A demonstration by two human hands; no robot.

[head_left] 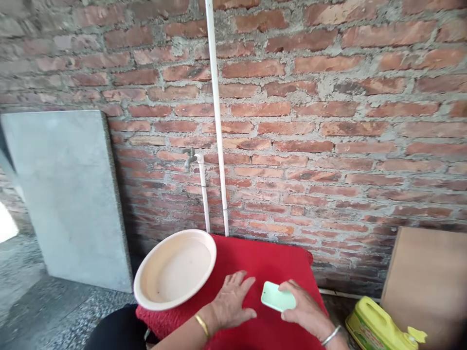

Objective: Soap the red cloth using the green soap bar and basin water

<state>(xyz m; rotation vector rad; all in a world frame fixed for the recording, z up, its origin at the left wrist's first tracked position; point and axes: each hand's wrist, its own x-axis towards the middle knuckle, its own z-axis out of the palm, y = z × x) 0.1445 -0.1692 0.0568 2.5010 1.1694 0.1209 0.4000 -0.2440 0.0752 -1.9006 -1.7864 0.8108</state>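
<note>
My right hand (304, 307) pinches the right end of a flat mint-green rounded case (273, 296) between thumb and fingers, over the red cloth (255, 260). The case looks like a phone or a small box; which one I cannot tell. A small dark dot shows near its left edge. To its left, my left hand (233, 301) is spread with fingers apart, palm down and holding nothing. A cream plastic basin (177, 267) stands on the cloth's left side, beyond my left hand and not touching it. Only a few dark specks show inside it.
Behind the cloth-covered surface rises a brick wall (310, 129) with a tap (190, 158) on a white pipe (204, 194). A grey slab (69, 194) leans at left. At lower right lie a yellow jug (379, 325) and a brown board (426, 277).
</note>
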